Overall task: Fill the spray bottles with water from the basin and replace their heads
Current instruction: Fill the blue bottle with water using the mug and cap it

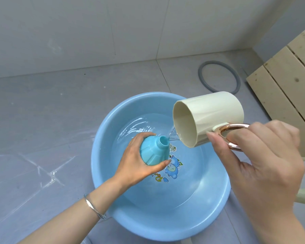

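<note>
- The blue basin (pixel 148 231) sits on the floor nearest the person, holding shallow water.
- Over its middle, the left hand (pixel 139 164) has its fingers and thumb curled round the body of 1 blue spray bottle (pixel 153 150). The bottle is tilted right, its head off and its neck open.
- To the right, the right hand (pixel 264 164) grips the metal handle of a cream cup (pixel 209 118), tipped so its lip hangs just beside the bottle's neck.
- A thin stream (pixel 172 133) leaves the lip; it seems to land at the neck's right edge, so some probably spills.
- Pouring well likely means bringing the neck under the lip, holding the bottle more upright and tipping slowly.
- No spray head is in view.
- Farther off, a grey ring (pixel 202 80) lies on the floor.
</note>
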`<state>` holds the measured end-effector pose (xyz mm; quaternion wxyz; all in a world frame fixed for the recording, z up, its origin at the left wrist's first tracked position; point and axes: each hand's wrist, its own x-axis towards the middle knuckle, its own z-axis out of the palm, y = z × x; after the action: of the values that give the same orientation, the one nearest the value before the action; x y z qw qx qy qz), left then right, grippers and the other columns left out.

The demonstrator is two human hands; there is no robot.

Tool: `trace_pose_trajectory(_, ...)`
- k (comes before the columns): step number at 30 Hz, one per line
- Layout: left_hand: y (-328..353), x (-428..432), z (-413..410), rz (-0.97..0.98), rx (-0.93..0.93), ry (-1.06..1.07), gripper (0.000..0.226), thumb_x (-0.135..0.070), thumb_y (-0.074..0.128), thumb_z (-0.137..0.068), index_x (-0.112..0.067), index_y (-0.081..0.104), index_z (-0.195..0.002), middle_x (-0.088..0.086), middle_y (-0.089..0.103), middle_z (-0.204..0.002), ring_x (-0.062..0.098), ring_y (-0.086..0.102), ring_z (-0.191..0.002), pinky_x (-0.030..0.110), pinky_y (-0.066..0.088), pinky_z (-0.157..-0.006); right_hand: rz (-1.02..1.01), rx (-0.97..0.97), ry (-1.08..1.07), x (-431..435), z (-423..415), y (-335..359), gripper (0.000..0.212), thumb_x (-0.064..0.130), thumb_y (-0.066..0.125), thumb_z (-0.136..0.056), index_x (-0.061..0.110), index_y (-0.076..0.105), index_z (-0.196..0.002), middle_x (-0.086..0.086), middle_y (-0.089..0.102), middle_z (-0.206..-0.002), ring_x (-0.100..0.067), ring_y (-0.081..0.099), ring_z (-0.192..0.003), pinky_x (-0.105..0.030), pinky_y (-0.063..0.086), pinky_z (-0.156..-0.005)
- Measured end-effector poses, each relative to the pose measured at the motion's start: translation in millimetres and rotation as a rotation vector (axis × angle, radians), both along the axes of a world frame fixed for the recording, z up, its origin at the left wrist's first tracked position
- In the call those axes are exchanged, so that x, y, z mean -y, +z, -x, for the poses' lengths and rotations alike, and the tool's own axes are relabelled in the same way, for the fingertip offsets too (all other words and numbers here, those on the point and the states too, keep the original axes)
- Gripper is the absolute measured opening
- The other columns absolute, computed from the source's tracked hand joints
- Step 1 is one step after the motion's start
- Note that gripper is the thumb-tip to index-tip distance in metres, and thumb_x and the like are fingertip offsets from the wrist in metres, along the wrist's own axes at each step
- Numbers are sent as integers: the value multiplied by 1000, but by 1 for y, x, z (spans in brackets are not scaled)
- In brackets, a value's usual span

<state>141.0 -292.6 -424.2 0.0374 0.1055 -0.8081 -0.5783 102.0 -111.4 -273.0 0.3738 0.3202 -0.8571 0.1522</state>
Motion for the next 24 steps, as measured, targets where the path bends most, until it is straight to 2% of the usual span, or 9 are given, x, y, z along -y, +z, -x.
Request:
trace_pose_trajectory(6, 1, 0, 0, 8, 5, 7, 65, -60, 80, -54, -42, 50, -109, -19, 59, -108, 9, 57, -104, 35, 49, -90, -35, -63, 59, 2, -1, 1, 32, 21, 66, -91, 6, 58, -63, -7, 55, -56, -23, 35, -64, -33, 30, -70)
trace_pose_trajectory(14, 3, 0, 1, -18, 2, 7, 66, -57, 82, -55, -41, 51, -111, -16, 61, -109, 13, 59, -105, 42, 51, -89, -95, -136, 159, 8, -3, -2, 32, 21, 68, -88, 10, 50, -64, -4, 43, -51, -21, 29, -63, -31, 29, -68)
trace_pose_trajectory(18, 4, -1, 2, -30, 5, 4, 67, -58, 81, -54, -41, 51, -111, -15, 61, -112, 15, 59, -108, 43, 51, -89, -122, -177, 208, 8, -4, -10, 28, 22, 69, -87, 13, 46, -74, -2, 43, -50, -21, 30, -62, -31, 30, -68)
trace_pose_trajectory(22, 6, 0, 1, -23, 8, 12, 66, -58, 80, -54, -41, 51, -111, -17, 60, -111, 11, 58, -107, 38, 50, -90, 84, -37, 98, 1, -2, -23, 28, 26, 63, -92, 13, 48, -73, -3, 43, -50, -21, 32, -62, -29, 28, -71)
trace_pose_trajectory(24, 7, 1, 1, -19, 8, 16, 67, -59, 79, -54, -38, 52, -112, -18, 59, -110, 9, 57, -106, 36, 49, -92, 298, 149, -4, -3, 0, -33, 31, 27, 60, -93, 11, 53, -67, 9, 42, -57, -14, 30, -63, -24, 27, -69)
